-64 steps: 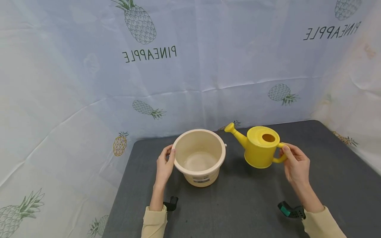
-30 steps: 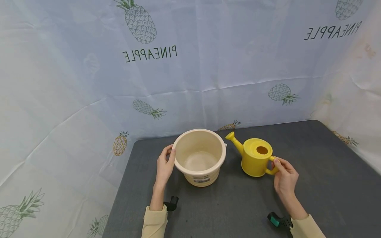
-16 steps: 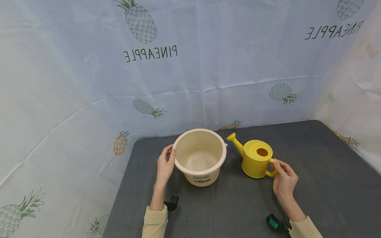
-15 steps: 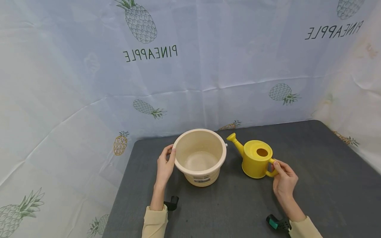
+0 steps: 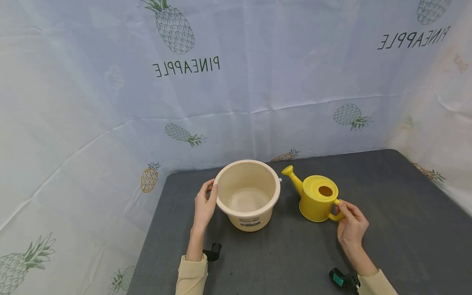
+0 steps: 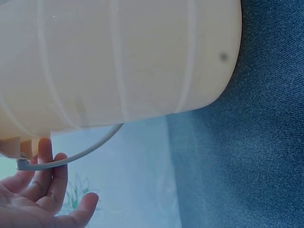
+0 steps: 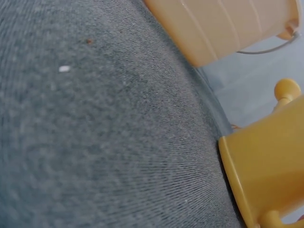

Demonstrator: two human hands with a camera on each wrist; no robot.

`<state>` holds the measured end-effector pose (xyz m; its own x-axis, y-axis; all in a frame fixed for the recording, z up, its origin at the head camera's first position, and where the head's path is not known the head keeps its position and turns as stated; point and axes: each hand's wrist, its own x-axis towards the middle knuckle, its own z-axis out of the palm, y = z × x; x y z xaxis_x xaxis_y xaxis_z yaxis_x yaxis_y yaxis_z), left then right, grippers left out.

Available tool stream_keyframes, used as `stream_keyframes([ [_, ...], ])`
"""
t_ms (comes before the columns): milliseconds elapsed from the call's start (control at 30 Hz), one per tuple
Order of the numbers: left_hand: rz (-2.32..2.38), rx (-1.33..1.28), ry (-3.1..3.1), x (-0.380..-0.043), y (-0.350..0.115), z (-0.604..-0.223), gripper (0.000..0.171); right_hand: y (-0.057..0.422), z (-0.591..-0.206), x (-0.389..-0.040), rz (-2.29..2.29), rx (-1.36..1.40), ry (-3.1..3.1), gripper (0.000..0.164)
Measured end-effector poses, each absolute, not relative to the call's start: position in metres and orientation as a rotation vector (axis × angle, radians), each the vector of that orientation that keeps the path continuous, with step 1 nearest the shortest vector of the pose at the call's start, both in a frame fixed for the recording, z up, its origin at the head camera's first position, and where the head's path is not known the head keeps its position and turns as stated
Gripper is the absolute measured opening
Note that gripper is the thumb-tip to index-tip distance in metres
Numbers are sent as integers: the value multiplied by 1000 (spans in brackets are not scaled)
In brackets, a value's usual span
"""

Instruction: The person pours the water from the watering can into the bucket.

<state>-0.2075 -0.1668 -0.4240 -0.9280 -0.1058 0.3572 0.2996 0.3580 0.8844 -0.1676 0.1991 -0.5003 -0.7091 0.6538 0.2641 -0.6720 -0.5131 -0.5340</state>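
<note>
A cream plastic bucket [image 5: 248,192] stands upright on the dark table, its inside visible in the head view. At its left rim my left hand [image 5: 205,205] holds on, thumb and fingers at the edge. In the left wrist view, fingertips [image 6: 45,147] of that hand touch under the rim beside the thin wire bail [image 6: 90,149]. To the right of the bucket is a yellow watering can [image 5: 318,200], its spout pointing left. My right hand [image 5: 352,225] grips its handle. The can's base sits on the table in the right wrist view; the right hand is almost wholly out of that view.
The dark table [image 5: 280,262] extends toward the person and to the right. A pale curtain [image 5: 258,73] printed with pineapples hangs behind and beside it. Black wrist devices [image 5: 344,279] sit on both forearms. A small white speck [image 7: 64,69] lies on the cloth.
The watering can, in my right hand, came down and slightly left toward me from its raised position, then barely shifted over the last half second. Left hand and bucket stay put.
</note>
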Motion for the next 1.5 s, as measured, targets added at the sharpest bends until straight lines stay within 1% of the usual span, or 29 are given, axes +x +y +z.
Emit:
stream_keyframes([
  [167, -1588, -168, -2285, -209, -167, -425, 33, 199, -502, -168, 2216, 46, -800, 11],
  [367, -1580, -174, -2288, -210, -168, -425, 33, 199, -502, -168, 2215, 25, -829, 19],
  [567, -1579, -165, -2286, -210, -168, -425, 33, 197, -502, -167, 2216, 61, -843, 15],
  [833, -1579, -162, -2290, -210, -169, -425, 33, 197, -501, -165, 2088, 73, -1047, 19],
  [967, -1554, -171, -2296, -208, -170, -424, 34, 196, -500, -161, 1959, 9, -1247, 20],
  [1167, -1477, -195, -2307, -205, -170, -425, 36, 196, -493, -151, 1685, -190, -1687, 19],
  [1300, -1443, -221, -2299, -204, -171, -425, 37, 207, -508, -155, 1477, -143, -1879, 20],
  [1400, -1414, -237, -2297, -203, -171, -425, 38, 222, -529, -164, 1360, -106, -1955, 21],
  [1500, -1387, -271, -2299, -203, -171, -426, 39, 236, -540, -171, 1237, -116, -2018, 21],
])
